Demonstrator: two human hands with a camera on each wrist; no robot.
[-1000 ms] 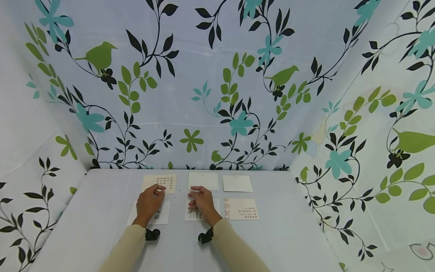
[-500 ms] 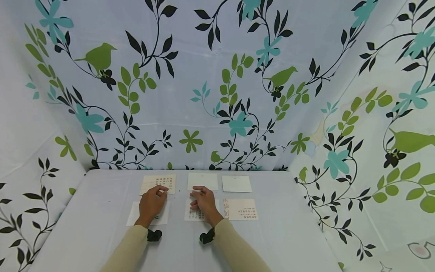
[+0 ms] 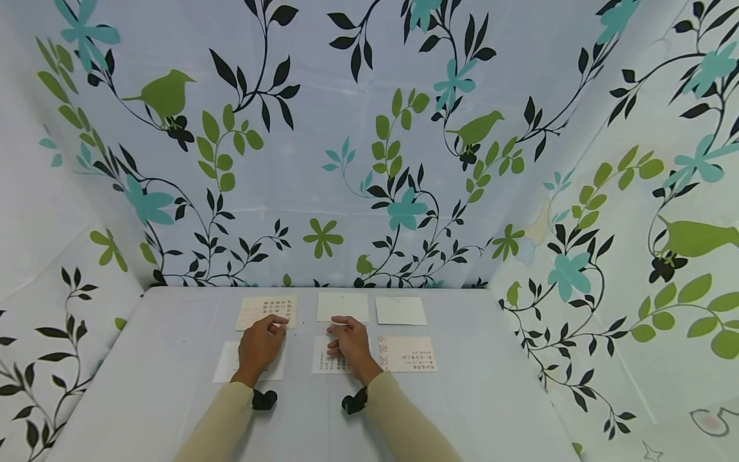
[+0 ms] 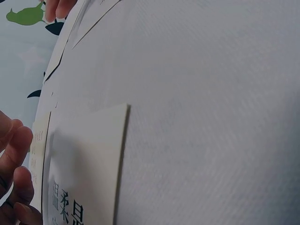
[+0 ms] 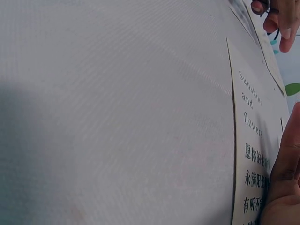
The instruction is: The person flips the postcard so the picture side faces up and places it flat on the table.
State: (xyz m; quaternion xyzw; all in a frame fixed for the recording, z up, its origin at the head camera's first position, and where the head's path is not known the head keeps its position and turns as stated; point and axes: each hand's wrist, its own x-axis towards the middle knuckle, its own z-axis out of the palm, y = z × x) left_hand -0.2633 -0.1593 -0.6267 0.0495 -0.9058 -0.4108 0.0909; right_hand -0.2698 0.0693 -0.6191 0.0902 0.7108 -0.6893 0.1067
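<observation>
In the head view my left hand (image 3: 261, 350) hangs over a white card (image 3: 226, 364) with dark lettering at the front left. Its fingers are loosely bent and hold nothing, their tips near the lower edge of a cream printed card (image 3: 250, 312). My right hand (image 3: 353, 350), also bent loosely with nothing in it, covers part of the front middle card (image 3: 321, 350). The right wrist view shows that card's text (image 5: 248, 140), "Sunshine and flowers", above Chinese characters. In the left wrist view the fingers (image 4: 18, 145) appear beside the front left card (image 4: 89, 140).
A plain off-white card (image 3: 343, 305) lies at the back middle, another plain card (image 3: 401, 311) right of it. At the front right is a cream card (image 3: 408, 354) with reddish print. The white table (image 3: 485, 385) meets a patterned cloth (image 3: 300, 154) behind.
Both hands have shifted slightly to the right above the cards, their fingers still loosely bent. The cards lie as before, and the head view has moved a little.
</observation>
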